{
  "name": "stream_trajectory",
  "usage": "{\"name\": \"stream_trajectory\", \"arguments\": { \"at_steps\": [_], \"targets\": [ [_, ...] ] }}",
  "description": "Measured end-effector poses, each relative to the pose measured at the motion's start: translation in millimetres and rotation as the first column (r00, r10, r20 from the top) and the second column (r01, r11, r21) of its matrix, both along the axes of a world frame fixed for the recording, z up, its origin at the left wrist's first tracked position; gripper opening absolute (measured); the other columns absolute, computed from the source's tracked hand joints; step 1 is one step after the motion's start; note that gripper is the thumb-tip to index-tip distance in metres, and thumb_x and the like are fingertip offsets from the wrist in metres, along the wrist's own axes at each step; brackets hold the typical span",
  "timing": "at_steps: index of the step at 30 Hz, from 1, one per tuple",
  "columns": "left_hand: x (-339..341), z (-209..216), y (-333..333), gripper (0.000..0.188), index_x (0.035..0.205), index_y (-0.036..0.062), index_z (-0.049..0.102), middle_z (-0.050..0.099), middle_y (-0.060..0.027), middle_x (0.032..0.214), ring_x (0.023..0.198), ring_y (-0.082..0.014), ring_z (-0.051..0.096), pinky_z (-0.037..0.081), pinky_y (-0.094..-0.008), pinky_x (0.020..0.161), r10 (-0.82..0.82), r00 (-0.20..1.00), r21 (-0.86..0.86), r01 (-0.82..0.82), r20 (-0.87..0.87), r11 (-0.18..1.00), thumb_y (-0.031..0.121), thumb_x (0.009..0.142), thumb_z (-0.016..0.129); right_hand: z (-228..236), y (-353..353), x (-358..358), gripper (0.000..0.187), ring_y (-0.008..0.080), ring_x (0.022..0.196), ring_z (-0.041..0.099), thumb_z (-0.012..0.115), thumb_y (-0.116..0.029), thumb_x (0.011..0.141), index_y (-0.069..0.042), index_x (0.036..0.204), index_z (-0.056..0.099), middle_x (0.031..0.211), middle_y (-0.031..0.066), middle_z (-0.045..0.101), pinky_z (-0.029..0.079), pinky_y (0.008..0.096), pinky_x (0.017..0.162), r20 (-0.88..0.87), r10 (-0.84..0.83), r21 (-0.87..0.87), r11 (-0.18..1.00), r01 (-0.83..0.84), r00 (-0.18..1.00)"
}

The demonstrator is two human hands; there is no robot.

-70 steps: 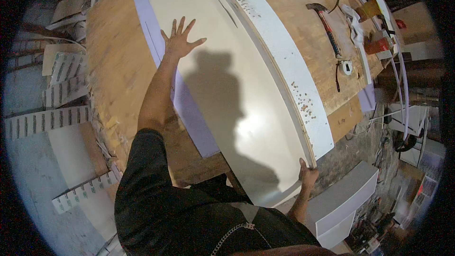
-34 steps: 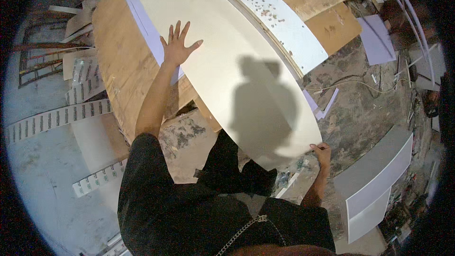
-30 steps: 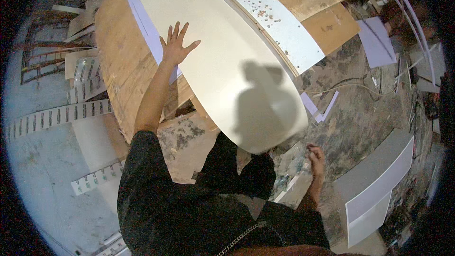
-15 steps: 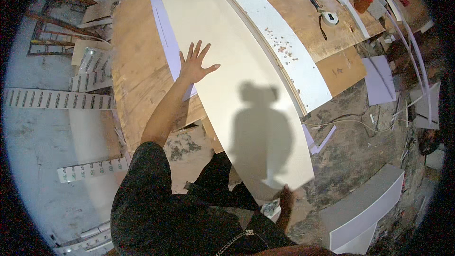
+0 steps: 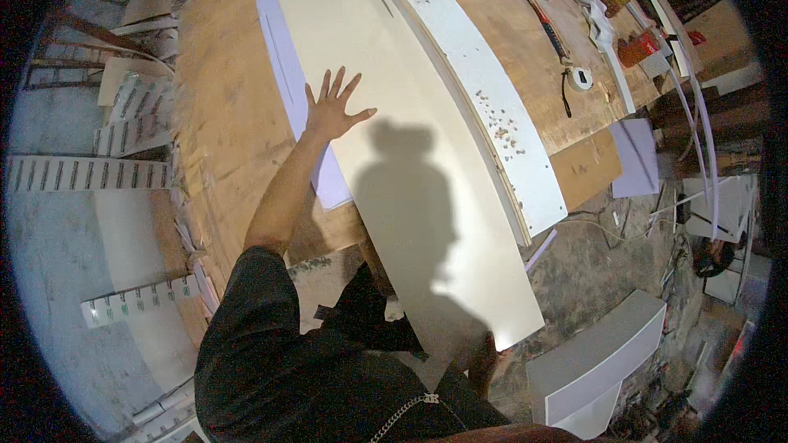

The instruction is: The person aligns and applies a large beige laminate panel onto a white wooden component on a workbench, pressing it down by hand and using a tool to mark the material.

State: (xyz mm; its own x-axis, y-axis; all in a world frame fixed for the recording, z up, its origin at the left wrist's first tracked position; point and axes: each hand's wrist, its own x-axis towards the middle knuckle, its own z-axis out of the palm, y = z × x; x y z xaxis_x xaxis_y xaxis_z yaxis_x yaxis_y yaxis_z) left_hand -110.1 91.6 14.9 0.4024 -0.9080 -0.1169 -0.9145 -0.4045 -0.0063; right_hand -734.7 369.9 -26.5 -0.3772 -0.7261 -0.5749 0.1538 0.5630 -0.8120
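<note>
At the lower centre of the frame, your right hand (image 5: 483,361) grips the near end of the long cream panel (image 5: 410,164); its fingers are mostly hidden. The panel runs from there up to the upper centre, overhanging the wooden tabletop (image 5: 222,139). Mid-frame, your left hand (image 5: 332,108) lies open, fingers spread, flat on the panel's left edge. Farther, at upper right, lies a hammer (image 5: 542,16).

Hammer (image 5: 543,18) and tape measure (image 5: 579,78) are laid on the plywood bench (image 5: 222,131) at one o'clock. White strip (image 5: 484,107), dotted with small fasteners, is set alongside. Slotted white slats (image 5: 74,172) are stacked at nine o'clock; white boards (image 5: 591,369) are seen on the floor at four o'clock.
</note>
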Motion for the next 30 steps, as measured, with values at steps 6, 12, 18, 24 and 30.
{"name": "stream_trajectory", "arguments": {
  "at_steps": [6, 12, 18, 24, 30],
  "targets": [
    [47.1, 1.0, -39.7, 0.100, 0.159, 0.0370, 0.018, 0.007, -0.0055, 0.168, 0.154, -0.0326, 0.002, 0.004, -0.0708, 0.117, -0.009, 1.000, -0.012, 0.009, -0.001, 1.000, 0.091, 0.077, 0.041, 93.6, -72.8, 82.8, 0.049, 0.0207, 0.092, 0.062, 0.072, -0.023, 0.091, 0.001, 0.129, 0.054, 0.105, 0.0106, 0.066, 0.050, 0.0362, 0.085, -0.058, 0.109, -0.018, 0.994, -0.110, 0.992],
    [105.0, -7.0, -72.6, 0.100, 0.159, 0.0362, 0.018, 0.009, -0.0058, 0.168, 0.154, -0.0333, 0.006, 0.005, -0.0725, 0.116, -0.015, 1.000, -0.038, 0.016, 0.025, 0.999, 0.089, 0.078, 0.044, 133.4, -122.5, 163.8, 0.046, 0.0169, 0.087, 0.057, 0.076, -0.029, 0.088, 0.002, 0.119, 0.062, 0.102, 0.0067, 0.065, 0.045, 0.0362, 0.080, -0.351, 0.226, 0.298, 0.947, -0.120, 0.909],
    [157.2, -11.9, -107.3, 0.103, 0.158, 0.0372, 0.022, 0.005, -0.0030, 0.168, 0.155, -0.0289, 0.001, 0.000, -0.0690, 0.118, 0.003, 1.000, -0.055, -0.004, -0.014, 0.998, 0.094, 0.074, 0.039, 98.8, -147.6, 199.8, 0.029, 0.0176, 0.079, 0.058, 0.077, -0.016, 0.087, 0.002, 0.106, 0.067, 0.091, 0.0038, 0.065, 0.046, 0.0340, 0.071, -0.355, 0.237, 0.301, 0.945, -0.129, 0.904],
    [216.4, -11.6, -134.5, 0.100, 0.158, 0.0384, 0.020, 0.006, -0.0037, 0.168, 0.155, -0.0297, 0.002, 0.001, -0.0698, 0.117, 0.028, 1.000, -0.083, -0.028, -0.008, 0.996, 0.092, 0.076, 0.040, 114.4, -190.9, 276.8, 0.026, 0.0225, 0.083, 0.064, 0.071, 0.008, 0.084, 0.000, 0.107, 0.062, 0.094, 0.0084, 0.065, 0.052, 0.0366, 0.071, -0.071, -0.140, 0.282, 0.947, 0.155, 0.988],
    [217.4, -28.5, -173.4, 0.089, 0.158, 0.0307, 0.026, 0.019, -0.0091, 0.166, 0.153, -0.0336, 0.015, 0.010, -0.0700, 0.117, 0.127, 0.992, -0.173, -0.126, -0.004, 0.977, 0.082, 0.086, 0.040, 22.1, -189.5, 255.7, 0.052, 0.0243, 0.102, 0.063, 0.080, -0.012, 0.080, 0.003, 0.125, 0.059, 0.114, 0.0145, 0.066, 0.050, 0.0328, 0.084, -0.293, 0.091, 0.011, 0.996, -0.092, 0.952]
  ]
}}
